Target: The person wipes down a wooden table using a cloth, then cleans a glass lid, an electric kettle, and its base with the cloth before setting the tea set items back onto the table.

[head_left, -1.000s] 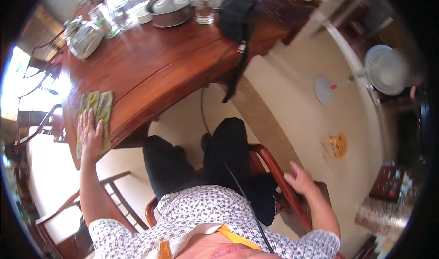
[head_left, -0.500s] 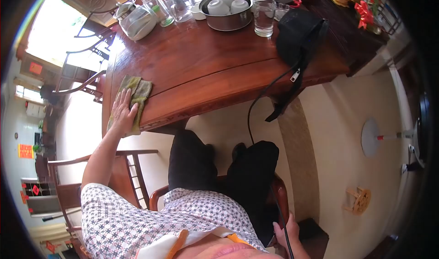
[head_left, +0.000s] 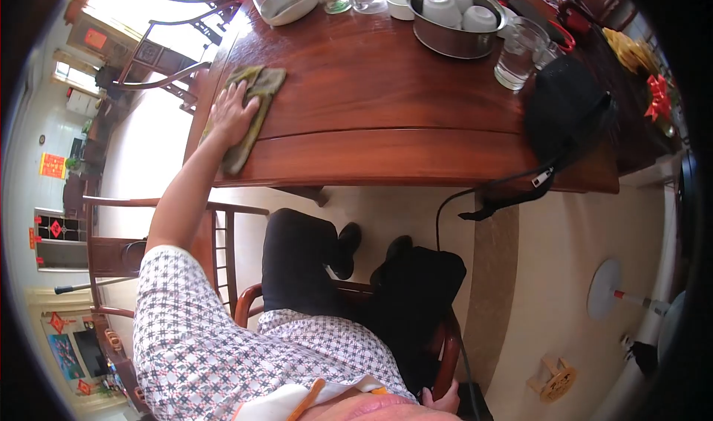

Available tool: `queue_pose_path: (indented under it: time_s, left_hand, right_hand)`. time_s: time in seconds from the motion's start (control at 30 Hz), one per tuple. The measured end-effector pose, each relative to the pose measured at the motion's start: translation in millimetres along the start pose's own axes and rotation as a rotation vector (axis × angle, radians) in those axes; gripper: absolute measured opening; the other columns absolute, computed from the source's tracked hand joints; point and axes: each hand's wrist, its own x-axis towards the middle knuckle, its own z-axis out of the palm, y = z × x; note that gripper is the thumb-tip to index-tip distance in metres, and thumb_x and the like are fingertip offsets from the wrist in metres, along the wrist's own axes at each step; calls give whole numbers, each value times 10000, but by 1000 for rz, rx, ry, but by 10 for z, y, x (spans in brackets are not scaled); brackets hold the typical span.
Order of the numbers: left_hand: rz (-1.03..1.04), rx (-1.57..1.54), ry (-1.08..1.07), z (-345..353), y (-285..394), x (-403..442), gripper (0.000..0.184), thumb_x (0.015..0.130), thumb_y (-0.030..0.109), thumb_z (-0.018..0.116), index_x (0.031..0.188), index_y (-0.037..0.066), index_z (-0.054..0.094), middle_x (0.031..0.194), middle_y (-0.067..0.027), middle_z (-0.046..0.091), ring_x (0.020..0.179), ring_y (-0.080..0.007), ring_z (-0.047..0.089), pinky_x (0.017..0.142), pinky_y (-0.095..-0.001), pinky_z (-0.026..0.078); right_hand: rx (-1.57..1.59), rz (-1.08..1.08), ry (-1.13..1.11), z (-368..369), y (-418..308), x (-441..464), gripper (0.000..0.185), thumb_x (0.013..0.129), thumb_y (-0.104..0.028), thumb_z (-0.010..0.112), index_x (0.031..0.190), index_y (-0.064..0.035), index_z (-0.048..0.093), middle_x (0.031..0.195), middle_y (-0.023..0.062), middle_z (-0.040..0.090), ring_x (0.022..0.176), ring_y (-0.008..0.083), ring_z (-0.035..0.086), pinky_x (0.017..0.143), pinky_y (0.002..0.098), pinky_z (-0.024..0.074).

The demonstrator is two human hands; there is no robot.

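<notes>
My left hand lies flat with its fingers spread on a green-brown cloth, near the left end of the dark red wooden table. The cloth reaches down to the table's front edge. At the bottom, my right hand is beside the wooden armrest of the chair; its fingers are mostly hidden there, so its grip cannot be made out.
A metal pan with white cups stands at the back, beside a clear glass. A black cap-like item with a strap and cable lies at the right. A small wooden stool stands on the floor.
The view has turned and shifted, so the table sits level. My left hand remains on the cloth, now farther in from the table's front edge. My right hand has come from open air down to the armrest.
</notes>
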Motion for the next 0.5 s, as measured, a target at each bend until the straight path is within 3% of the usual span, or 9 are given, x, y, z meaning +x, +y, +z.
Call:
queue_pose_path:
  time_s: [0.1,0.23,0.43,0.5]
  left_hand:
    - [-174,4,-28,-39,54,419,839,946,657,398,1601,151,261,1659,-147,240,1531,-364,199,1208,-603,164]
    - [-224,-38,-38,-12,-52,950,857,943,676,389,1604,149,247,1669,-139,213,1535,-381,176,1208,-623,145]
    - [-240,-46,-27,36,-207,1663,860,940,683,386,1605,155,250,1666,-148,215,1535,-385,174,1209,-624,139]
    - [-223,-35,-16,61,-282,1892,851,937,680,388,1598,159,271,1661,-148,230,1528,-389,199,1202,-628,161]
  right_hand:
    - [38,52,3,26,-74,-30,834,773,-363,809,1476,-100,446,991,203,725,934,345,723,852,488,542]
    - [17,5,63,123,-11,-7,794,785,-338,810,1456,-86,469,956,153,731,869,317,723,793,438,557]
    - [-283,72,127,267,279,110,734,873,-407,704,1482,-123,408,1156,277,677,1116,461,640,937,521,503]
    - [-346,144,179,337,399,164,721,857,-439,708,1471,-180,432,1140,264,686,1084,460,650,909,528,515]
